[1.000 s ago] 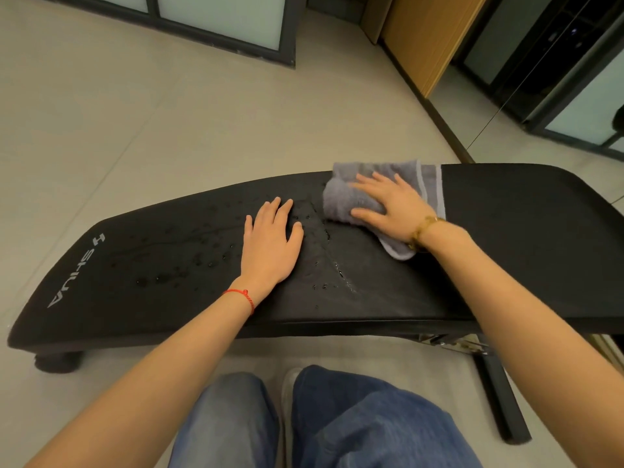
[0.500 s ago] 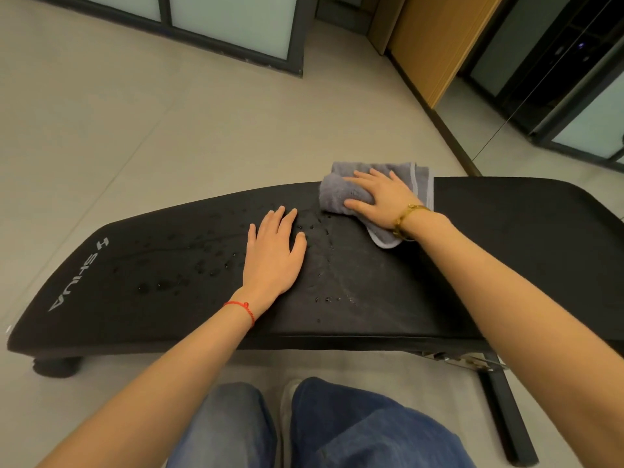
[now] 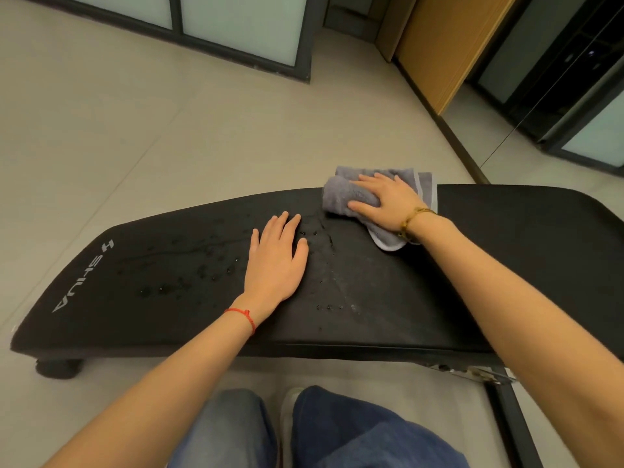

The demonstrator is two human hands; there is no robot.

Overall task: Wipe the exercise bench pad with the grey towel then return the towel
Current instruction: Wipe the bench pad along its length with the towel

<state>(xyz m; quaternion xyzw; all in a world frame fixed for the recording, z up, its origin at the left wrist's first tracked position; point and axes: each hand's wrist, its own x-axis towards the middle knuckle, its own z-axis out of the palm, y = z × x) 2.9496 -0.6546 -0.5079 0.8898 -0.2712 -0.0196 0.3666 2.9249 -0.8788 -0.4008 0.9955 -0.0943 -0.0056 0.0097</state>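
Note:
A long black exercise bench pad (image 3: 506, 251) runs across the view, with water droplets scattered over its left half. The folded grey towel (image 3: 344, 194) lies at the pad's far edge near the middle, partly overhanging it. My right hand (image 3: 388, 204) presses flat on the towel, fingers straight, thumb along its near side. My left hand (image 3: 275, 261) rests flat on the wet pad, fingers together, just left of the towel.
Beige tiled floor (image 3: 169, 130) lies beyond the bench. Glass-panelled dark frames (image 3: 236, 32) stand at the back, a wooden panel (image 3: 449, 49) at the right. The bench's metal leg (image 3: 506, 417) reaches the floor at lower right. My knees in jeans (image 3: 337, 430) are below the pad.
My right hand has slid the towel away from me toward the pad's far edge. The left hand has stayed flat in place. The camera has tilted slightly.

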